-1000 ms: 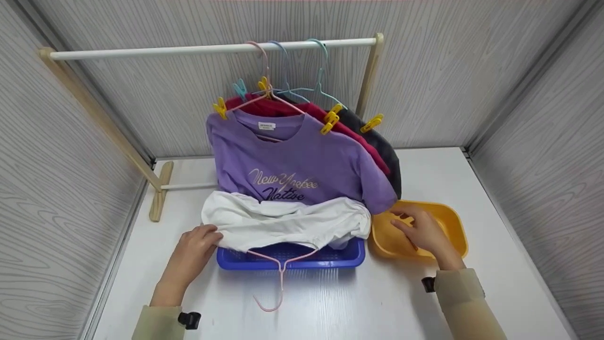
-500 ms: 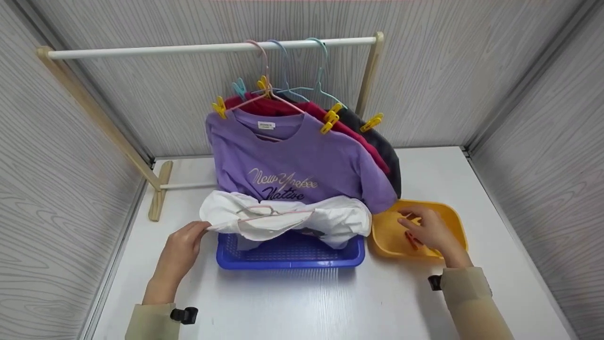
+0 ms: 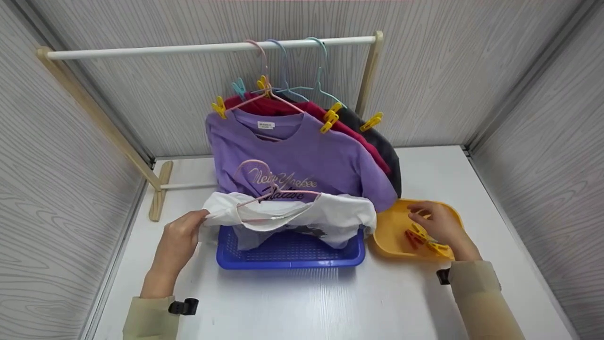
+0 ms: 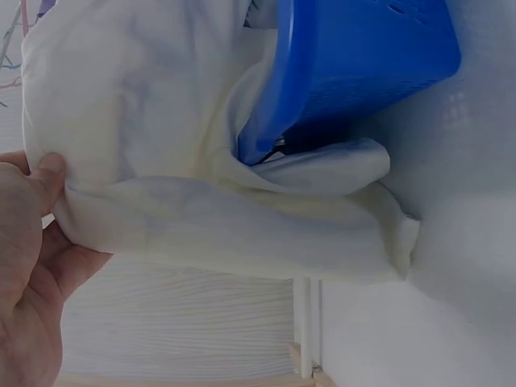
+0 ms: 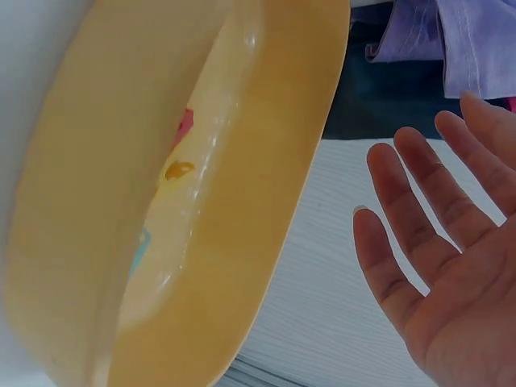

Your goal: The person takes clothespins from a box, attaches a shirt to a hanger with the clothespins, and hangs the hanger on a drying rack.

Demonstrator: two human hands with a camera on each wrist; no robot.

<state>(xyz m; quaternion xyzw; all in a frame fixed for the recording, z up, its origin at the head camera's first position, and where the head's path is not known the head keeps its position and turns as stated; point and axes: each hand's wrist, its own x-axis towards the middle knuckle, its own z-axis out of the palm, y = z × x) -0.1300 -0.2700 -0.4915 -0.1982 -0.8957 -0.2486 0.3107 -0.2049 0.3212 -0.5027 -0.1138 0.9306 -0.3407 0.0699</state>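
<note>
My left hand [image 3: 177, 238] pinches a white shirt [image 3: 347, 212] near its left shoulder; the left wrist view shows thumb and fingers on the cloth, its sleeve [image 4: 322, 242] hanging beside the basket. Inside the collar sits a pink hanger [image 3: 298, 191], its hook standing up in front of a purple T-shirt [image 3: 325, 160]. The lower part of the white shirt lies in a blue basket [image 3: 290, 264]. Above a yellow basin [image 3: 387, 236] hovers my right hand [image 3: 441, 224], fingers loosely extended and holding nothing. Red [image 3: 412, 239] and yellow clothespins [image 3: 436, 246] lie in the basin; a blue one [image 5: 140, 250] is partly visible.
Behind the basket stands a rack with a white rail [image 3: 165, 49] and wooden ends. The purple T-shirt, a red garment [image 3: 363, 139] and a dark garment [image 3: 387, 151] hang there on hangers, with yellow and blue clothespins at their shoulders. Grey panels enclose the white table.
The pink hanger has swung from the table side up and back, hook now raised, as the shirt's collar turned upward. My left hand lifted the shoulder; my right hand shifted right, uncovering clothespins.
</note>
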